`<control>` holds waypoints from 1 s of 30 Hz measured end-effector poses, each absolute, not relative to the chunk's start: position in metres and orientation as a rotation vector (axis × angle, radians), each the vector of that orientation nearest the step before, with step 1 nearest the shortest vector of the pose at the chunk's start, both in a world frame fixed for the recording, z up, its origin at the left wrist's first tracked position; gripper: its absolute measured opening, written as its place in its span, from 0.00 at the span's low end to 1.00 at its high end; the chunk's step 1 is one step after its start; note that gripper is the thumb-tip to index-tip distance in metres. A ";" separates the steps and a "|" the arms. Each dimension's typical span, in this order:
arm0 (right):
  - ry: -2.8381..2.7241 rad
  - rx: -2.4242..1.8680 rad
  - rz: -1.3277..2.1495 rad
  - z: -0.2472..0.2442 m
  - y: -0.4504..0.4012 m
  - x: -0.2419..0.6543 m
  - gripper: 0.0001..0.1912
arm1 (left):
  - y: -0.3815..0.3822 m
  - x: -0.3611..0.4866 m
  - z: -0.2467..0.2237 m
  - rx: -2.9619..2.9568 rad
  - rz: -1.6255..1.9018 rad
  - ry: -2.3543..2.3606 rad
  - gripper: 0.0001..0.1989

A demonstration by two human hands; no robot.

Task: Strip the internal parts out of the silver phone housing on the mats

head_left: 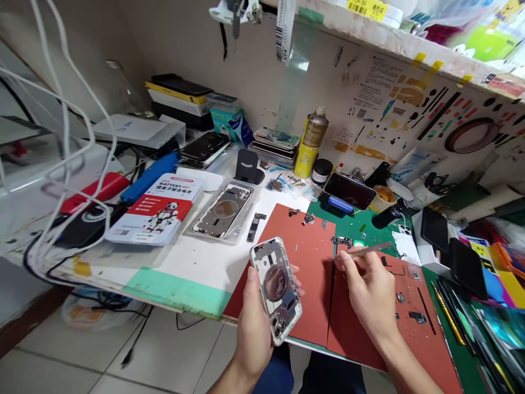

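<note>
My left hand [255, 312] grips a phone housing [275, 284], tilted, its inner side with a round coil and camera openings facing up. It is above the front edge of the red mat [303, 241]. Over the right part of that mat, my right hand [369, 287] pinches thin metal tweezers [371, 249]. Their tip lies beneath my fingers and cannot be made out. A small part [341, 241] lies just beyond my right fingertips. To the left, a second phone housing [225, 210] rests in a clear tray.
A white battery box [158, 208] stands at the left beside white cables [88, 128]. Behind the mat are a yellow spray can [311, 142] and a propped phone [350, 190]. Several tools [449, 314] lie at the right. A shelf [369, 41] overhangs the bench.
</note>
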State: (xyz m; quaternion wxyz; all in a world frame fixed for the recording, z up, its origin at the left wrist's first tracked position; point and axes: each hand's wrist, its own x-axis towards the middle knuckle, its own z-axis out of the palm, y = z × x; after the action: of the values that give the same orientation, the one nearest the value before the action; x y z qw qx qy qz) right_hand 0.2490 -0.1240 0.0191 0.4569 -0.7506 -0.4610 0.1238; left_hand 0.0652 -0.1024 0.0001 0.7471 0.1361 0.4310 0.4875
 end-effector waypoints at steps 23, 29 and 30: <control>-1.129 -1.860 0.349 0.017 -0.124 0.251 0.17 | -0.106 0.057 -0.020 0.401 0.983 0.965 0.33; -0.854 -1.531 0.581 0.009 -0.158 0.223 0.12 | -0.107 0.060 -0.015 0.485 0.945 1.026 0.36; -0.856 -1.470 0.615 0.006 -0.163 0.216 0.09 | -0.108 0.062 -0.013 0.512 0.928 1.045 0.37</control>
State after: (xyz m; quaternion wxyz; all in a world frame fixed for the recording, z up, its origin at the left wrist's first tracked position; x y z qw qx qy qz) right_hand 0.2161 -0.1625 0.0059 0.6182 -0.6389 -0.3718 0.2672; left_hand 0.0616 -0.1075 -0.0133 0.7357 0.2329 0.4755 0.4224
